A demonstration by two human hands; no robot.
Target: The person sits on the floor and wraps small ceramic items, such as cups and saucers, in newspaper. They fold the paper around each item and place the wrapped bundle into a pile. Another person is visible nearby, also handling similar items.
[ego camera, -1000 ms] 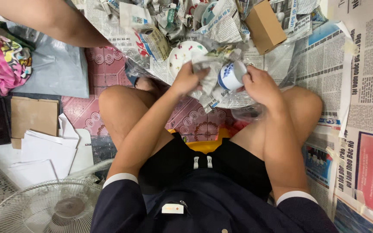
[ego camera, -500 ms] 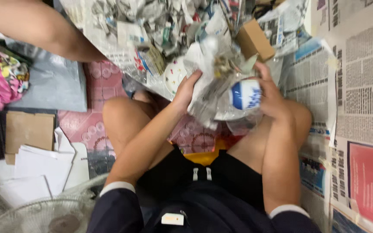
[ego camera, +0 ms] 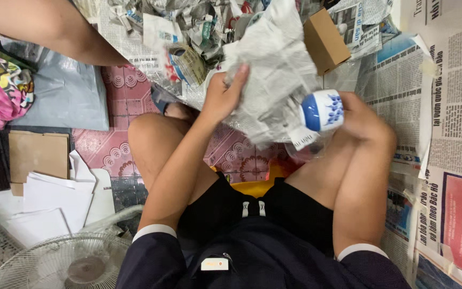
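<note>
My right hand [ego camera: 363,119] grips a small white ceramic cup with blue flower pattern [ego camera: 322,111], held on its side above my knees. A crumpled sheet of newspaper [ego camera: 274,75] drapes over the cup's left side, and my left hand [ego camera: 224,95] pinches its left edge, fingers pointing up. Both hands hang over my lap, above the patterned red floor tiles.
A heap of crumpled newspaper and wrapped items [ego camera: 188,32] lies ahead, with a small brown cardboard box [ego camera: 324,40] beside it. Flat newspaper sheets [ego camera: 450,107] cover the floor at right. Another person's arm [ego camera: 49,27] reaches in at top left. A fan [ego camera: 60,262], white papers and cardboard [ego camera: 38,155] sit lower left.
Both hands have lifted the cup and paper out of the heap toward me. The cup now lies sideways in my right hand, and the newspaper has spread open above it.
</note>
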